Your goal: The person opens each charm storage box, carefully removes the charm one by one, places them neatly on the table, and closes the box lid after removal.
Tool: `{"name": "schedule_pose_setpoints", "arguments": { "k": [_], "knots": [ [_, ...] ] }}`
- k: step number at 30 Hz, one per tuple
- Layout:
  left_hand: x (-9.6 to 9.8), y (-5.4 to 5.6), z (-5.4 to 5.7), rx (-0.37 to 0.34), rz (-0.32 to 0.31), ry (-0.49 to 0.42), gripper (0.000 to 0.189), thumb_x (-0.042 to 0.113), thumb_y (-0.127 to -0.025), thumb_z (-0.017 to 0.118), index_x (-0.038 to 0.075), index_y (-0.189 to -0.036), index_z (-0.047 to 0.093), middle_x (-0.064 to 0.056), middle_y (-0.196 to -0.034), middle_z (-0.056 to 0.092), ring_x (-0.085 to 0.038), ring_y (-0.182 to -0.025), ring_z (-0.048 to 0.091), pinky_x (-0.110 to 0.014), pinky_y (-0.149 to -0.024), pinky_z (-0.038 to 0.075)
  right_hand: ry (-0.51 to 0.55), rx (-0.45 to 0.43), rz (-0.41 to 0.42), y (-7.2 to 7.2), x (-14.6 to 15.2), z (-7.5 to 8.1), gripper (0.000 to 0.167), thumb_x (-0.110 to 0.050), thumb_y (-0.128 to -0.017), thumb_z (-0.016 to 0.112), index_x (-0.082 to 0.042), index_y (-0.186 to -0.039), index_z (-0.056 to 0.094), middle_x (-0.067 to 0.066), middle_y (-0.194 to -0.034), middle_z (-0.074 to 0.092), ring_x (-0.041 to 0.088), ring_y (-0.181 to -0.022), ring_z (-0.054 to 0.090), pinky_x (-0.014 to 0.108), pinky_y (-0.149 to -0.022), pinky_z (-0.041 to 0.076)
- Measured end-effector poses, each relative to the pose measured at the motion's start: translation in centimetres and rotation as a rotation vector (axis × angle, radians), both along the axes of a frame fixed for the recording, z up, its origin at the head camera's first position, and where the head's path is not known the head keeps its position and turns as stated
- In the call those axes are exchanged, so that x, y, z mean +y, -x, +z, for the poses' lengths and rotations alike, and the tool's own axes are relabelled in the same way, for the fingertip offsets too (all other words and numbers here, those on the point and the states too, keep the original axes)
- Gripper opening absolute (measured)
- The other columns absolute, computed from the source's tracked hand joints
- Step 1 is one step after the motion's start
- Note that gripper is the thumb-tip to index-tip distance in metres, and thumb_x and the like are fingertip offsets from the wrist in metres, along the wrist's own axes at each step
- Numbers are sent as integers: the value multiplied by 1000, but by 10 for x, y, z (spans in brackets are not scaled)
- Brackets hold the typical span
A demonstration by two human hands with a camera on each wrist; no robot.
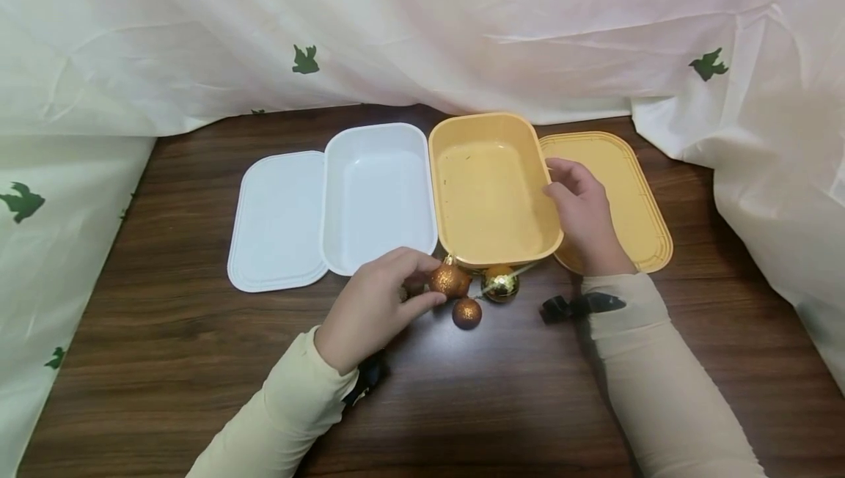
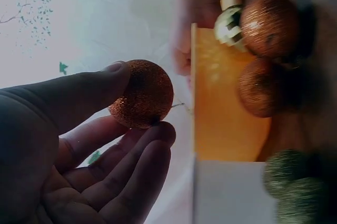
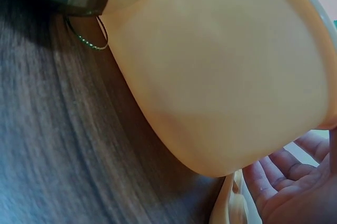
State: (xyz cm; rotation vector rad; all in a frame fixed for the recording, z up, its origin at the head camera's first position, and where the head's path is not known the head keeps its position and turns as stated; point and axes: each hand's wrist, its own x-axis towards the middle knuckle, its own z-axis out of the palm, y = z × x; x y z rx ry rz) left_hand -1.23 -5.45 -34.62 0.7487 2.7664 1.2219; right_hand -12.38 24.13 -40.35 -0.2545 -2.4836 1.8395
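My left hand (image 1: 372, 306) pinches an orange glitter bauble (image 1: 449, 281) between thumb and fingertips, above the front edge of a yellow box (image 1: 498, 203). The left wrist view shows this bauble (image 2: 143, 95) clearly in the fingers. Below lie a smaller orange bauble (image 1: 467, 313) and a shiny gold faceted bauble (image 1: 500, 284). At the box's right side my right hand (image 1: 584, 210) holds the rim, thumb at its top and fingers (image 3: 284, 166) under the lip outside. Two dull gold glitter baubles (image 2: 301, 203) appear only in the left wrist view.
A white box (image 1: 379, 192) stands open left of the yellow one, with a white lid (image 1: 280, 221) beside it. To the right lies a yellow lid (image 1: 634, 203). White cloth with green birds (image 1: 396, 31) hangs around the dark wooden table (image 1: 475, 405).
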Motion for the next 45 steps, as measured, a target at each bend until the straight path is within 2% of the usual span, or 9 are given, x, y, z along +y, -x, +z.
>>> {"name": "schedule_pose_setpoints", "arguments": {
  "k": [4, 7, 13, 23, 30, 45],
  "knots": [
    [-1, -5, -9, -65, 11, 3, 28, 13, -81, 85, 11, -106, 71, 3, -99, 69, -7, -82, 68, -19, -73, 57, 2, -13, -1, -1, -1, 2, 42, -13, -98, 53, -7, -139, 56, 12, -126, 58, 14, -109, 55, 27, -90, 50],
    [-1, -7, -14, -81, 23, 33, 28, 13, -81, 85, 9, -105, 71, 2, -97, 69, -6, -81, 68, -16, -72, 56, -1, -21, -3, -1, -1, 2, 42, -14, -98, 53, -8, -139, 55, 13, -127, 58, 14, -110, 55, 28, -92, 49],
    [-3, -11, -20, -47, 48, 143, 28, 17, -80, 86, 9, -102, 72, 3, -94, 70, -5, -79, 67, -20, -70, 56, 0, -28, -3, -1, -2, 2, 42, -14, -98, 54, -7, -140, 55, 13, -128, 58, 15, -112, 54, 28, -93, 48],
    [-2, -15, -30, -28, 19, 265, 27, 23, -81, 85, 11, -98, 69, 4, -86, 62, -6, -70, 54, -25, -62, 51, 7, -25, -3, -1, -3, 2, 42, -14, -98, 54, -7, -139, 55, 13, -127, 58, 14, -110, 54, 29, -92, 49],
    [2, -13, -34, -28, 35, 300, 26, 28, -81, 84, 13, -91, 66, 4, -79, 57, -8, -66, 49, -26, -57, 46, 2, -28, -3, -1, -2, 2, 42, -14, -98, 53, -7, -139, 55, 14, -128, 58, 15, -111, 54, 29, -92, 49],
    [12, -12, -37, -28, 33, 363, 27, 30, -83, 83, 13, -88, 63, 4, -80, 56, -12, -69, 52, -32, -59, 49, 3, -25, 1, 0, -1, 1, 42, -14, -98, 54, -7, -139, 55, 13, -129, 58, 15, -112, 55, 30, -94, 49]
  ]
}}
